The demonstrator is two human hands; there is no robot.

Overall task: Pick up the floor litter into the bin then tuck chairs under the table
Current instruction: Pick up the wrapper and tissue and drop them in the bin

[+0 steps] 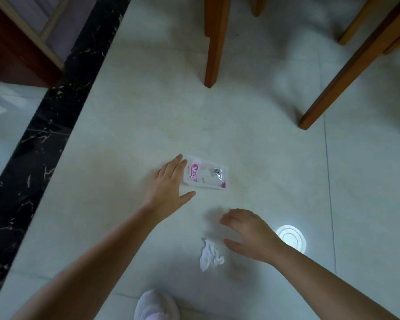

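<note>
While left hand (169,183) is spread wide beside packet (206,173), right hand (247,232) is held loosely curled, empty, beside tissue (210,254).

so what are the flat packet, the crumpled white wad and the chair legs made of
Flat packet: thin glossy plastic film, see-through with pink print and barcode. Crumpled white wad: matte, softly creased, probably tissue paper, possibly cloth. Chair legs: wood by the orange-brown colour, smooth, likely varnished.
</note>
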